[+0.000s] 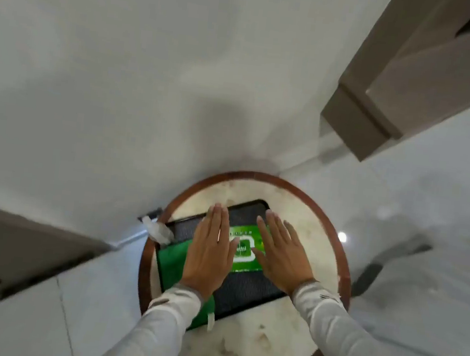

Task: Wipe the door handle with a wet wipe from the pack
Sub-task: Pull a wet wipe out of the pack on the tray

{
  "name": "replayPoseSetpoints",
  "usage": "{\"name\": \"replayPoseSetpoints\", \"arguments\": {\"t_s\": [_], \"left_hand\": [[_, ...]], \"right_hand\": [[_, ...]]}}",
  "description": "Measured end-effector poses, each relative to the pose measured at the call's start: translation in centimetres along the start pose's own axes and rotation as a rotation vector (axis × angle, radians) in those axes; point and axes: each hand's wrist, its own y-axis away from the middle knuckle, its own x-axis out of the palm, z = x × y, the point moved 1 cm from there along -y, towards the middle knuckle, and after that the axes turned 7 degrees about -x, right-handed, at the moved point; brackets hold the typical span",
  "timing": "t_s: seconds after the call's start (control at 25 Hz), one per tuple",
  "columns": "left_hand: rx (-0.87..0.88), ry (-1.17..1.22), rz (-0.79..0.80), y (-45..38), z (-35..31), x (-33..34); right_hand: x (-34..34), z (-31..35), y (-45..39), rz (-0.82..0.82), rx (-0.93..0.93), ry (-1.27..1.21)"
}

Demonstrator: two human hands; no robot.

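Fingers [218, 220] flat over tray [246, 296] holding wipe pack [244, 249]

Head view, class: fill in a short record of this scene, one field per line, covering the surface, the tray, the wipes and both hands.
surface: round table, pale top, dark red-brown rim
tray: black tray on the table
wipes: green wet wipe pack lying on the tray
cloth: green cloth over the tray's left edge
left hand: left hand flat, fingers open, empty
right hand: right hand flat, fingers open, empty
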Motion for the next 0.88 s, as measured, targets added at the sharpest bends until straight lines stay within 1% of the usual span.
{"name": "replayPoseSetpoints", "arguments": {"t_s": [0.04, 0.12, 0.24, 0.36, 0.44, 0.64, 0.68, 0.76, 0.8, 0.84, 0.88], "left_hand": [[-0.042, -0.001, 0.085, 0.2, 0.6, 3.5], [-0.087, 0.034, 0.128, 0.6, 1.8, 9.7], [-0.109, -0.022, 0.100, 0.7, 3.2, 15.9], [-0.078, -0.132, 0.001, -0.9, 4.7, 18.6], [-0.039, -0.190, -0.010, -1.4, 5.5, 19.7], [-0.014, -0.144, -0.058, -1.3, 6.5, 20.7], [-0.010, -0.138, -0.062, -1.2, 6.5, 20.7], [-0.004, -0.129, -0.036, -1.2, 6.4, 20.4], [0.000, -0.122, -0.022, -1.2, 6.3, 20.2], [0.002, -0.114, -0.022, -1.2, 6.2, 20.0], [-0.001, -0.091, -0.034, -1.2, 6.1, 19.8]], "right_hand": [[3.4, -0.3, 0.2, 0.052, -0.048, -0.020], [8.8, -1.1, 0.0, 0.081, -0.151, -0.062], [14.0, -2.4, -1.1, 0.071, -0.251, -0.092], [16.2, -3.3, -2.7, -0.021, -0.347, -0.011], [16.9, -3.1, -3.5, -0.081, -0.386, 0.068], [16.2, -2.2, -3.8, -0.176, -0.424, 0.271], [16.0, -2.1, -4.0, -0.190, -0.430, 0.268], [15.1, -2.4, -5.3, -0.187, -0.446, 0.134], [14.3, -2.7, -6.3, -0.132, -0.434, 0.029], [13.4, -3.1, -7.3, -0.040, -0.388, -0.063], [12.6, -3.6, -8.2, 0.085, -0.334, -0.129]]}}
